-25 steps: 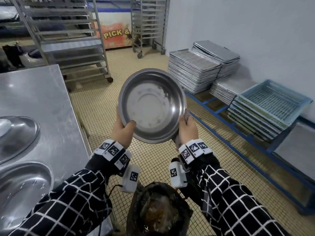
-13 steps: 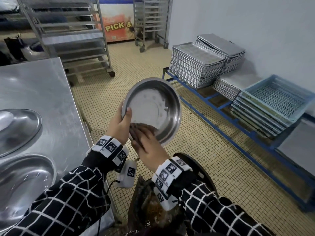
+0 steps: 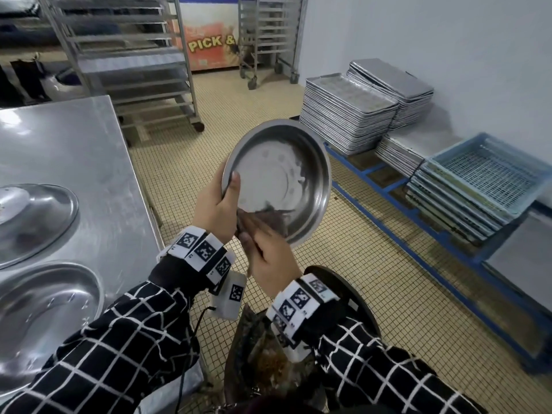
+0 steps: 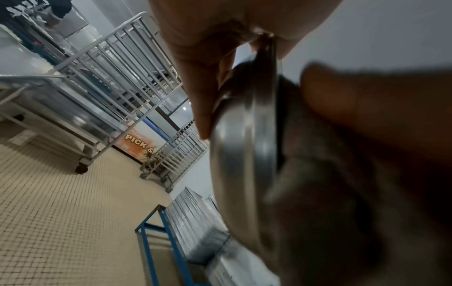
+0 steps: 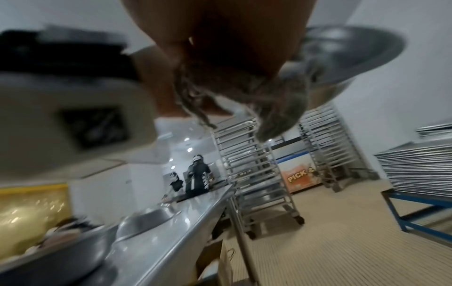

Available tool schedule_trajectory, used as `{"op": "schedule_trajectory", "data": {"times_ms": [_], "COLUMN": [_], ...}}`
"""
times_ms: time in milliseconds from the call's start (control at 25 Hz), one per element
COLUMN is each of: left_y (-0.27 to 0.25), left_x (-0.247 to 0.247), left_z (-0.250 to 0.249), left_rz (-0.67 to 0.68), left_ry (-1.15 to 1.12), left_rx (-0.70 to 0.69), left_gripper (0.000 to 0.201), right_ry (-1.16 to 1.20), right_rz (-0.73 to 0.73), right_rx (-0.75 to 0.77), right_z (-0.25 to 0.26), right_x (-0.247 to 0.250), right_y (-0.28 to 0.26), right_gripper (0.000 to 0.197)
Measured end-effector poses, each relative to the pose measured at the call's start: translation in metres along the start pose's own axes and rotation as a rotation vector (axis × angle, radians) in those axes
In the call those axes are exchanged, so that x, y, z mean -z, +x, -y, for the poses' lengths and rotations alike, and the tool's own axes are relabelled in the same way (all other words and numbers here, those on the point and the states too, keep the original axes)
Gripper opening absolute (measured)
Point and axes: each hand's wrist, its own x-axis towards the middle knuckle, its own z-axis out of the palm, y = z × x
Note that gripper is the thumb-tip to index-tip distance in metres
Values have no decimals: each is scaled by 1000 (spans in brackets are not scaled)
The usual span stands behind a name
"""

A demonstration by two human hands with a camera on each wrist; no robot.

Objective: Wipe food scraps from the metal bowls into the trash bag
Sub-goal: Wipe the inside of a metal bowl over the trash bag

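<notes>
A round metal bowl (image 3: 280,177) is tilted on edge above the dark trash bag (image 3: 268,363), which holds brown scraps. My left hand (image 3: 230,189) grips the bowl's left rim, thumb inside and fingers behind. My right hand (image 3: 254,228) holds a dirty grey-brown cloth (image 3: 268,218) and presses it against the lower inside of the bowl. In the left wrist view the bowl's rim (image 4: 244,154) shows edge-on, pinched by the left hand. In the right wrist view the cloth (image 5: 269,92) hangs bunched under my palm, with the bowl (image 5: 354,50) behind it.
On the left, a steel table (image 3: 74,150) carries two more metal bowls (image 3: 33,216) (image 3: 38,306). Stacked metal trays (image 3: 346,115) and blue crates (image 3: 478,180) sit on a low blue rack to the right. Wheeled racks (image 3: 128,55) stand behind. A person (image 5: 195,174) stands far off.
My right hand left the bowl's right rim and came with the cloth to the lower inside of the bowl. The bowl has dropped lower and tilted over the bag.
</notes>
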Motion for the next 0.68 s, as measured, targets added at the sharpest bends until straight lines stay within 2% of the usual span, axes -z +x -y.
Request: {"op": "schedule_trajectory", "data": {"times_ms": [80, 200, 280, 320, 400, 560, 680], "left_y": [4, 9, 4, 0, -6, 3, 8], "left_x": [6, 18, 16, 13, 6, 4, 14], "left_z": [-7, -4, 0, 2, 4, 3, 1], "left_rz": [7, 43, 100, 119, 126, 178, 224], "left_ry": [27, 96, 118, 92, 17, -67, -155], "left_rx": [-15, -15, 13, 44, 100, 156, 218], "left_gripper": [37, 36, 33, 29, 24, 21, 17], "right_ry": [-102, -512, -778, -837, -819, -554, -249], "right_rz": [59, 170, 213, 206, 106, -143, -257], "right_rx": [19, -5, -144, -248, -385, -361, -480], "right_z": [-3, -30, -50, -57, -64, -60, -44], "right_x": [-1, 20, 32, 38, 47, 62, 83], "right_y": [-4, -12, -13, -11, -1, 14, 24], "right_gripper": [49, 65, 64, 62, 65, 71, 60]}}
